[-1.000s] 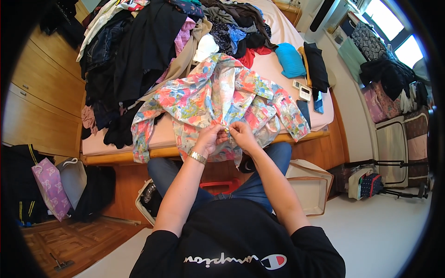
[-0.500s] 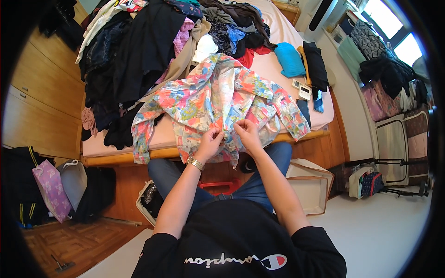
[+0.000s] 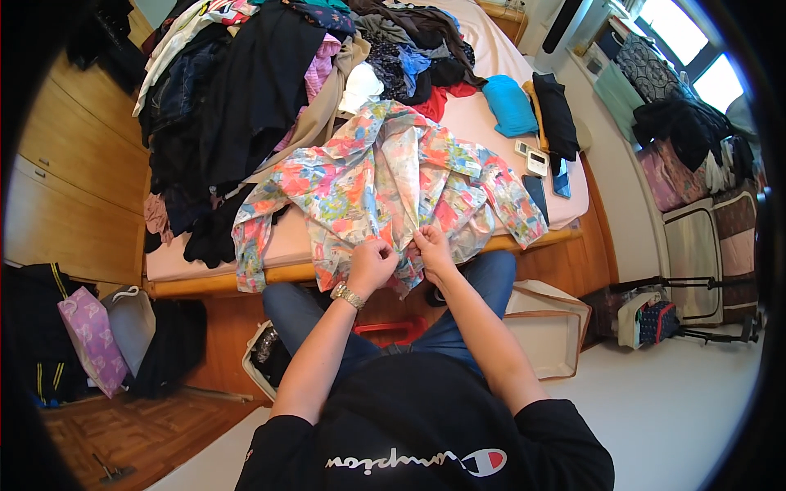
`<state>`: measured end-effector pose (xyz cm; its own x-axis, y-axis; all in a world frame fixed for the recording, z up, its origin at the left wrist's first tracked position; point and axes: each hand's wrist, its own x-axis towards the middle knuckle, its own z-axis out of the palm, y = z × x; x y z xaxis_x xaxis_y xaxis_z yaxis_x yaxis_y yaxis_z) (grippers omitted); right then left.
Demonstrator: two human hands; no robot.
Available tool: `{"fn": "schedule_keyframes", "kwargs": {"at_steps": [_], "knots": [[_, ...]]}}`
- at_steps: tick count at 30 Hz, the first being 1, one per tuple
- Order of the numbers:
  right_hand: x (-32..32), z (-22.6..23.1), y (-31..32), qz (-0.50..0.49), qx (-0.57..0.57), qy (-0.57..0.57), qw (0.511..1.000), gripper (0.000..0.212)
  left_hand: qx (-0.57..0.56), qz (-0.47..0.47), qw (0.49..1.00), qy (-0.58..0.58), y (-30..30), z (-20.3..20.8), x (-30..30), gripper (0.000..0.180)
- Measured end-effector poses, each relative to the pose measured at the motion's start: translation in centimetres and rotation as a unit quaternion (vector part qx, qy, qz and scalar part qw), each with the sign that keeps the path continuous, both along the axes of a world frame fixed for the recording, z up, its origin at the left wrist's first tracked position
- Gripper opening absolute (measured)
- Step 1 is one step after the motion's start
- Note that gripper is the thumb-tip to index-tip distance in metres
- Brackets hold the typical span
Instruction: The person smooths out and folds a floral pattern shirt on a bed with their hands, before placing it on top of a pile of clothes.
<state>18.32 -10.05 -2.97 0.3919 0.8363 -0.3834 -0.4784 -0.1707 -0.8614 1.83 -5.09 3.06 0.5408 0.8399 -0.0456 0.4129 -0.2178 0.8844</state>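
A thin, multicoloured patterned jacket (image 3: pixel 336 184) lies spread at the near edge of the bed, its sleeves out to both sides and its front parted over a pale lining. My left hand (image 3: pixel 372 262), with a metal watch at the wrist, is closed on one front edge near the hem. Close beside it on the right, my right hand (image 3: pixel 431 248) pinches the opposite front edge. The fingertips hide the bits of edge between them. The lower hem hangs over the bed's wooden rim between my knees.
A big heap of dark clothes (image 3: pixel 254 90) covers the bed's left and far part. On the right lie a blue pouch (image 3: pixel 510 106), a black pouch (image 3: pixel 555 114), a white remote-like device (image 3: pixel 537 162) and phones. An open beige storage box (image 3: pixel 544 340) stands by my right leg.
Both hands have come down slightly toward me, drawing the jacket's front edges along. The front panels have shifted, and the right one is pulled straighter.
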Motion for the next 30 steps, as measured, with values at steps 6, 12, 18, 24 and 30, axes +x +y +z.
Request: {"fn": "schedule_keyframes", "kwargs": {"at_steps": [6, 12, 18, 24, 30], "knots": [[0.7, 2.3, -0.5, 0.028, 0.02, 0.019, 0.999, 0.008, 0.217, 0.104, 0.971, 0.007, 2.3, 0.9, 3.1, 0.031], [0.8, 1.8, -0.9, 0.036, 0.034, 0.049, 0.998, 0.007, 0.04, 0.008, 0.981, 0.191, 4.5, -3.7, 3.0, 0.047], [0.6, 0.8, -0.8, -0.028, 0.027, 0.015, 0.999, 0.005, -0.184, 0.176, 0.957, -0.141, 3.6, -6.3, 2.0, 0.021], [0.4, 0.5, 0.0, -0.066, 0.016, -0.008, 0.998, 0.007, -0.355, 0.153, 0.892, -0.235, 2.7, -1.6, 1.1, 0.029], [-0.2, 1.4, 1.3, 0.17, 0.1, -0.65, 0.734, 0.019, -0.125, 0.186, 0.969, -0.105, 3.3, -3.1, -0.4, 0.023]]}}
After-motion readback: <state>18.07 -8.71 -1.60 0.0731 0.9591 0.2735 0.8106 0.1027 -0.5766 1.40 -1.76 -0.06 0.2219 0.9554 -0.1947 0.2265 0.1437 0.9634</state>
